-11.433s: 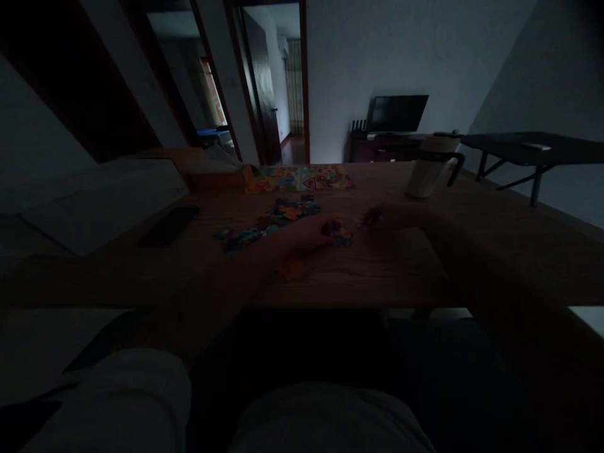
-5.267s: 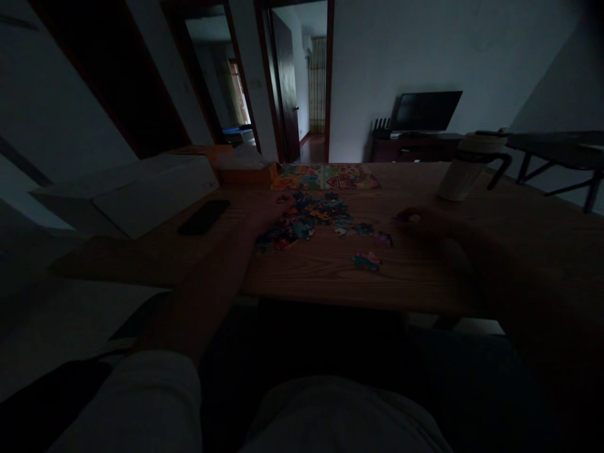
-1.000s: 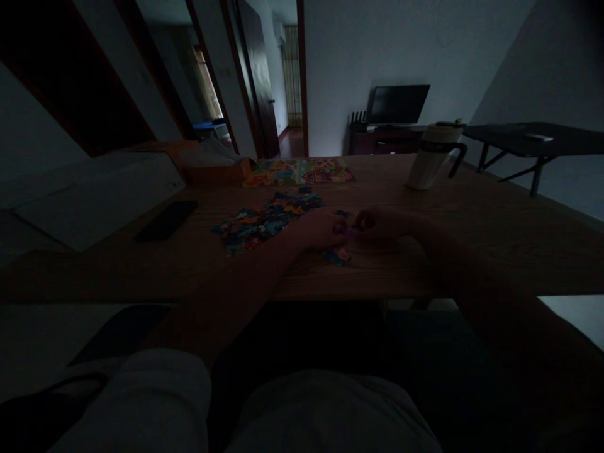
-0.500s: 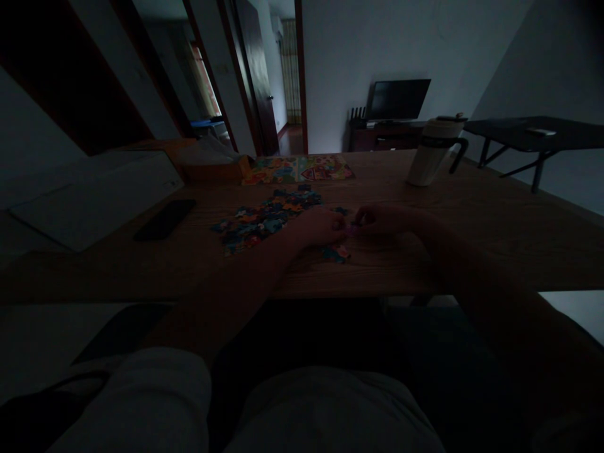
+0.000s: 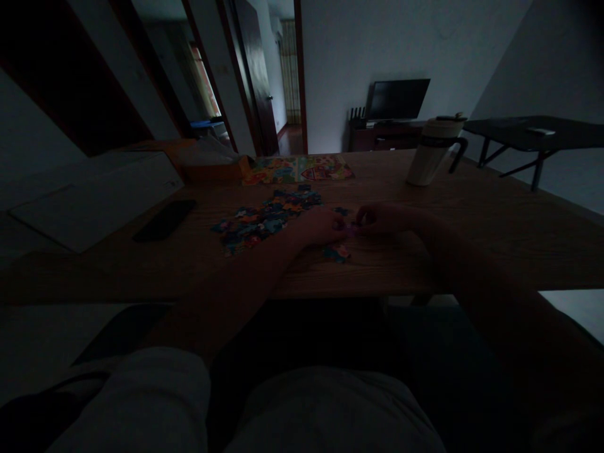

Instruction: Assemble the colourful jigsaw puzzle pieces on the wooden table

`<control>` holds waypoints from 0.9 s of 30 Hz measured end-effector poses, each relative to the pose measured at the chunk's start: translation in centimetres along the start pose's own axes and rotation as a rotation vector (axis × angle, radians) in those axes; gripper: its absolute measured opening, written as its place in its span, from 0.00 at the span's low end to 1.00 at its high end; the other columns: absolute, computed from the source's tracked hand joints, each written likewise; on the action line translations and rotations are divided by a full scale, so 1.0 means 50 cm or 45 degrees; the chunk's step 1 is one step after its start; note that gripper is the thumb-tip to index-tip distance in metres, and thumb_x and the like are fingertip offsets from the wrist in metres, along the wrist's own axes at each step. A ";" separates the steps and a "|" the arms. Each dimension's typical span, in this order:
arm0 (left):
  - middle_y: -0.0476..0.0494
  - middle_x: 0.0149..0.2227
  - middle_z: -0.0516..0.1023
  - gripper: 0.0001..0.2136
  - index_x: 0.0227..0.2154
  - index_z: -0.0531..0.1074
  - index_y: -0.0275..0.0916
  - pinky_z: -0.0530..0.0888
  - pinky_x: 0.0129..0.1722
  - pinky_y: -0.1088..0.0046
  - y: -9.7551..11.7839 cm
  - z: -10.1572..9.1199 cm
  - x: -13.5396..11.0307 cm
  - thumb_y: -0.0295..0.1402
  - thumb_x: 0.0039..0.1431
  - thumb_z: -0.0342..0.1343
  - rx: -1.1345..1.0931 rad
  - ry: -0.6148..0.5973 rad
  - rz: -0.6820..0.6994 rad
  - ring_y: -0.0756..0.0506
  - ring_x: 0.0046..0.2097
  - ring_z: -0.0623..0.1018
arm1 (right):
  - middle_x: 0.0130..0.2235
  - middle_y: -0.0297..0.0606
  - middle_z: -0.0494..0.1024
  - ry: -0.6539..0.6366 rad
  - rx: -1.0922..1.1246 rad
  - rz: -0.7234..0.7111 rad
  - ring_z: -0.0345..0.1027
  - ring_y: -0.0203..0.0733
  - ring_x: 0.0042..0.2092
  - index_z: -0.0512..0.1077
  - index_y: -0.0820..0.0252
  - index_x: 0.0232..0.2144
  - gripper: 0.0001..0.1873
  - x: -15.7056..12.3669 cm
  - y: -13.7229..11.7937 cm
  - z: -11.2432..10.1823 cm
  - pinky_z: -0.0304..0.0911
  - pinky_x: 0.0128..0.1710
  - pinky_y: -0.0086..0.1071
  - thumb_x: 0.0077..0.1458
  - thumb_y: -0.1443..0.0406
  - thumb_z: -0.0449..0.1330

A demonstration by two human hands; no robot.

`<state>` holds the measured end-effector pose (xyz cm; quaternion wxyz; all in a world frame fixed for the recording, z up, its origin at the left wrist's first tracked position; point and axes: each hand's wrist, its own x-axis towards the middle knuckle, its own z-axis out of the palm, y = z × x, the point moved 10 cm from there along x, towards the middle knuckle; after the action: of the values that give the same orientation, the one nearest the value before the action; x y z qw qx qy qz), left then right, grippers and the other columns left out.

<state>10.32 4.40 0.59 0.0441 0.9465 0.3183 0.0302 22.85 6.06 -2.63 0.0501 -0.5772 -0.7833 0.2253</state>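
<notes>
The room is dim. My left hand (image 5: 319, 225) and my right hand (image 5: 384, 219) meet over the wooden table (image 5: 472, 233), fingertips pinched together on small purple puzzle pieces (image 5: 350, 230) between them. A loose pile of colourful puzzle pieces (image 5: 264, 217) lies just left of my left hand. A small joined cluster of pieces (image 5: 336, 253) sits on the table in front of my hands. A colourful picture sheet (image 5: 297, 169) lies flat behind the pile.
A dark phone (image 5: 165, 219) lies left of the pile, beside a white box (image 5: 94, 198) and an orange box (image 5: 207, 165). A white lidded mug (image 5: 434, 150) stands at the back right. Beyond are an open doorway, a monitor (image 5: 397, 99) and a dark side table (image 5: 533, 132).
Over the last second my hands stay together at the same spot, with only slight finger movement. Five seconds ago they were apart, the left at the pile and the right further right.
</notes>
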 end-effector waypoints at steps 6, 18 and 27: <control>0.44 0.44 0.80 0.24 0.48 0.77 0.43 0.70 0.40 0.71 -0.022 -0.017 -0.042 0.52 0.53 0.62 -0.257 -0.189 -0.050 0.43 0.42 0.78 | 0.44 0.44 0.80 -0.025 -0.020 -0.037 0.75 0.49 0.40 0.71 0.56 0.55 0.33 -0.006 -0.013 0.001 0.66 0.38 0.36 0.51 0.48 0.66; 0.46 0.41 0.81 0.21 0.45 0.77 0.43 0.70 0.34 0.73 0.032 -0.009 -0.083 0.38 0.45 0.66 -0.311 -0.427 0.056 0.44 0.39 0.79 | 0.42 0.41 0.81 -0.080 0.029 -0.125 0.74 0.46 0.38 0.74 0.53 0.54 0.32 -0.006 -0.020 0.007 0.66 0.34 0.34 0.49 0.48 0.67; 0.45 0.42 0.81 0.29 0.47 0.74 0.42 0.70 0.36 0.73 0.022 -0.011 -0.084 0.41 0.39 0.70 -0.309 -0.389 0.027 0.44 0.38 0.76 | 0.42 0.39 0.81 -0.122 0.062 -0.141 0.75 0.47 0.40 0.73 0.50 0.55 0.34 -0.011 -0.027 0.013 0.66 0.36 0.34 0.47 0.47 0.68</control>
<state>7.56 1.03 1.12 0.2055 0.9311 0.2920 -0.0750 21.61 5.06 -2.57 0.0391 -0.5201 -0.8098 0.2686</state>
